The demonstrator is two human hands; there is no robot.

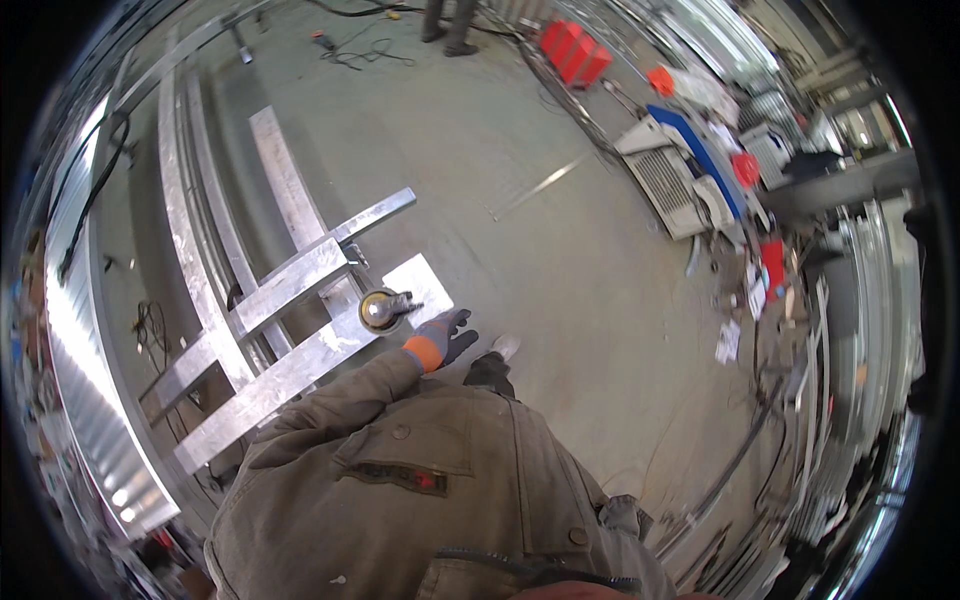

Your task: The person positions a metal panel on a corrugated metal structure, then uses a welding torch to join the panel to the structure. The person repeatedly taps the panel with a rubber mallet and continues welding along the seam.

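My left hand [440, 340], in a dark grey glove with an orange cuff, is held out with its fingers apart and nothing visible in it. Just left of it, a power tool with a round yellow-rimmed head, seemingly an angle grinder [382, 310], rests at the end of a flat silvery metal bar [275, 390]. A pale square plate [420, 285] lies beyond the hand, by the bar's end; whether the glove touches it I cannot tell. A shorter metal bar [295, 285] crosses the long rails farther off. My right hand is out of the picture.
Long metal rails [185, 210] run away on the left beside a shiny sheet-metal panel [95, 350]. Cables [365, 52] lie on the far floor near another person's legs [450, 22]. On the right stand a blue-and-white machine [675, 165], a red case [575, 53] and stacked metal lengths.
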